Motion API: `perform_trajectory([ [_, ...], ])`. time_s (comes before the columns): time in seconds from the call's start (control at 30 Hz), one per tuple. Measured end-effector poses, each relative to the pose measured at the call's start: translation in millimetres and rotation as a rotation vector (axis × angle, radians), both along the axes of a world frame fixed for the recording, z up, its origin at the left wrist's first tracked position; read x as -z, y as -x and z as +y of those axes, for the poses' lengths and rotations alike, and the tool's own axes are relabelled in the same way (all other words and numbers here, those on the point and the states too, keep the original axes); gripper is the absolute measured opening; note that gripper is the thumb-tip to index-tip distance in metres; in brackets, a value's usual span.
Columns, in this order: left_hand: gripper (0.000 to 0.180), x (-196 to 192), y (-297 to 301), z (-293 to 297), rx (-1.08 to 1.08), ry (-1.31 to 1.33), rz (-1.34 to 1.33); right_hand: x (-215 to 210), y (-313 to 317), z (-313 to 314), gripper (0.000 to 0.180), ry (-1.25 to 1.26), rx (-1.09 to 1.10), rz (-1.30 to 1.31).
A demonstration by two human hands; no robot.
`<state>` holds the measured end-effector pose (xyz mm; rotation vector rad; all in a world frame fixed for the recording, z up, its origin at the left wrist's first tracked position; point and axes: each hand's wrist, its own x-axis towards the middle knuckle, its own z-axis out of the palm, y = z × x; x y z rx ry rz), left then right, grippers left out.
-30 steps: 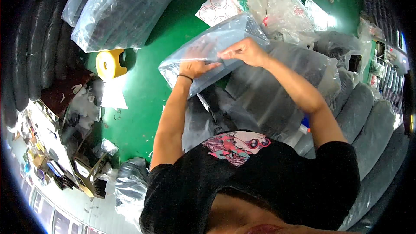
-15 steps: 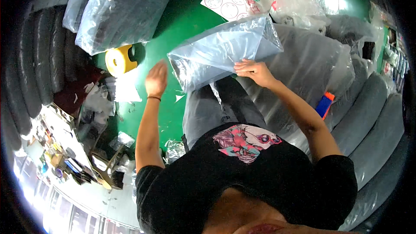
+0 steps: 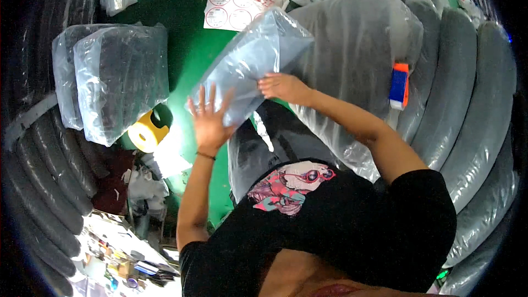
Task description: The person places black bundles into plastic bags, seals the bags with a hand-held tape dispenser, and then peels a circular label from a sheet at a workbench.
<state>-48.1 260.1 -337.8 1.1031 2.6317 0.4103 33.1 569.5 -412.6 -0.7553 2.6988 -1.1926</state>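
Observation:
A clear plastic bag (image 3: 242,55) with something flat and grey-blue inside lies slanted above my thighs. My left hand (image 3: 213,122) presses on its near left end, fingers spread wide. On the right side of the bag rests my right hand (image 3: 286,89), its fingers stretched toward the left over the plastic and its thumb partly hidden. A narrow crumpled plastic strip (image 3: 263,132) hangs below the bag, over my dark trousers. What exactly is inside the bag cannot be made out.
Plastic-wrapped packs (image 3: 121,77) and a yellow ring-shaped roll (image 3: 147,132) stand on the green floor at left. A sheet of round labels (image 3: 231,8) lies ahead. At right, a blue-and-orange tool (image 3: 399,85) rests among long grey plastic-wrapped bundles (image 3: 451,71).
My left hand has come from beside the bag onto its left end, fingers now spread. The bag is tilted more steeply, its left end nearer me. The whole view has turned.

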Motion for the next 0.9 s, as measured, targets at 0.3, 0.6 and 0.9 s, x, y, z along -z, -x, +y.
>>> perform_trajectory([
  [0.3, 0.087, 36.0, -45.4, 29.6, -0.005, 0.305, 0.032, -12.2, 159.2, 92.5, 0.041, 0.024, 1.085, -0.619],
  [0.6, 0.086, 41.1, -55.5, 22.0, 0.024, 0.315, 0.069, 33.8, 231.6, 51.1, 0.036, 0.240, 1.322, -0.894],
  [0.9, 0.084, 47.7, -42.0, 7.6, 0.110, 0.245, 0.188, 7.5, 186.1, 48.0, 0.035, 0.176, 1.479, -0.629],
])
